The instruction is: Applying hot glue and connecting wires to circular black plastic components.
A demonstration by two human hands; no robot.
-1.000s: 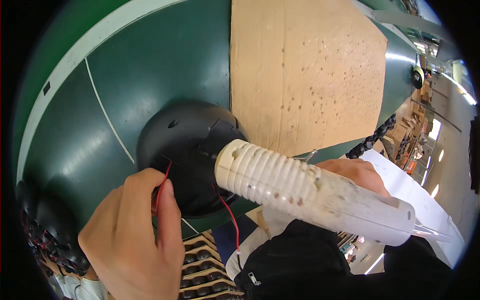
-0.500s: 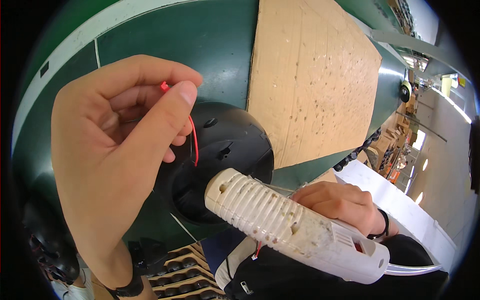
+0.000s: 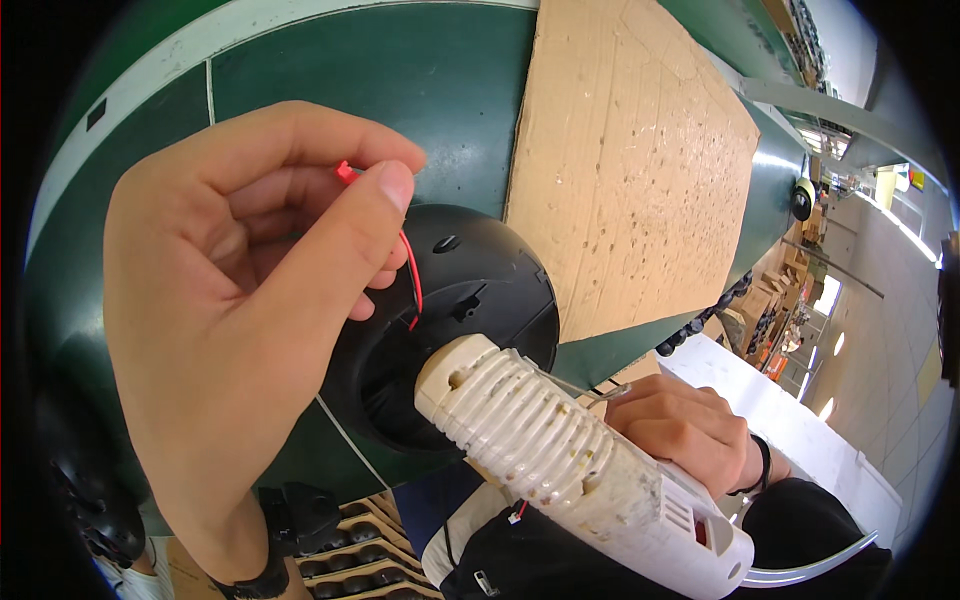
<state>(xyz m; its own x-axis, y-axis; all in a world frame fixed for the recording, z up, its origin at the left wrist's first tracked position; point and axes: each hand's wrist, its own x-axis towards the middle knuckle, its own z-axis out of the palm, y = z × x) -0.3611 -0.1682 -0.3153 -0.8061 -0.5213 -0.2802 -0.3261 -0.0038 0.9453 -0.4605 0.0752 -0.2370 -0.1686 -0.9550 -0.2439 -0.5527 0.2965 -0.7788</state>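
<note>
- The red wire (image 3: 418, 285) hung from the left hand (image 3: 225, 310), its thumb and index fingers closed in a pinch on it; a red connector (image 3: 345, 172) poked out between those fingers, while the lower end ran down to the black housing (image 3: 505, 275);
- this round housing sat below and to the right of the left fingers, its hollow side partly in shadow;
- the glue gun (image 3: 620, 500), off-white and stained, slanted just left of the right hand (image 3: 685, 430), whose fingers were curled around its far side; the handle was hidden behind the body; the ribbed front end overlapped the housing in view, though contact could not be told;
- a clear glue stick (image 3: 815, 572) curved out of the gun's rear, below the right fingers;
- a small white connector (image 3: 517, 517) showed below and left of the right fingers;
- the pitted cardboard sheet (image 3: 640, 170) lay right of the left fingers, above the right ones, on the green counter (image 3: 330, 60);
- slatted trays (image 3: 345, 585) of dark rounded pieces stood below the left fingers.
</note>
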